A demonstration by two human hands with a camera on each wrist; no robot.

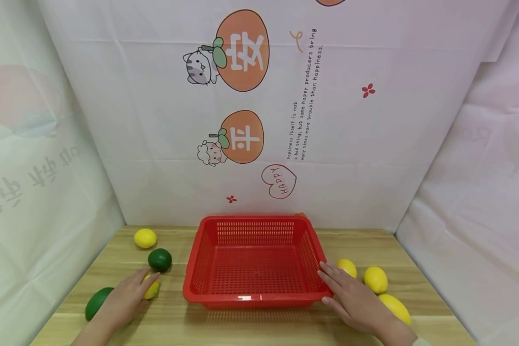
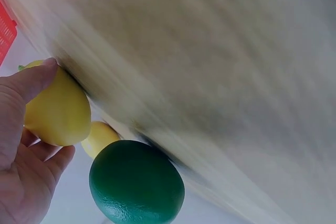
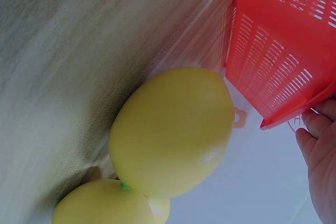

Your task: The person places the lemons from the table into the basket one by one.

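On the left, my left hand (image 1: 125, 297) pinches a lemon (image 1: 152, 287) between thumb and fingers; the left wrist view shows the thumb (image 2: 37, 80) across the lemon's side. A round dark green fruit (image 1: 160, 260) lies just beyond this hand. A larger dark green fruit (image 1: 97, 302) is partly hidden beside it. My right hand (image 1: 355, 300) rests with extended fingers on the right rim of the red plastic basket (image 1: 253, 298). In the right wrist view its fingertips touch the edge of the basket (image 3: 273, 72).
Another lemon (image 1: 145, 238) sits at the back left of the wooden table (image 1: 242, 331). To the right of the basket lie several yellow fruits, among them a lemon (image 1: 375, 280) and a longer yellow fruit (image 1: 395, 309). White printed cloth (image 1: 350, 168) encloses the table at back and sides.
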